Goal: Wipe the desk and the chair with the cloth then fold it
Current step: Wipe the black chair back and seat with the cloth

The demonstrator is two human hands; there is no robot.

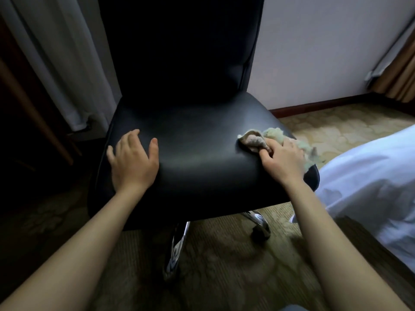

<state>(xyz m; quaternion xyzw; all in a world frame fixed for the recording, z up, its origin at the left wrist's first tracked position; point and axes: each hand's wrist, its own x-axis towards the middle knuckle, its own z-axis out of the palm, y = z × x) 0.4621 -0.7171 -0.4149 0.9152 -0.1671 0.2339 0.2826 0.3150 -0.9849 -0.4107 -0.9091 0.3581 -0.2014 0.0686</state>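
A black leather chair [193, 140] with a tall backrest fills the middle of the view. My left hand [133, 161] lies flat on the left side of the seat, fingers spread, holding nothing. My right hand [283, 159] grips a crumpled beige and pale green cloth [256, 140] and presses it on the seat's right edge. Part of the cloth hangs over the right side of the seat behind my hand. The desk is not in view.
A bed with a white sheet [370, 176] stands close to the chair's right side. Chrome chair legs [177, 245] with a castor [261, 233] rest on patterned carpet. A pale curtain [67, 63] hangs at the left, and a white wall [314, 48] stands behind.
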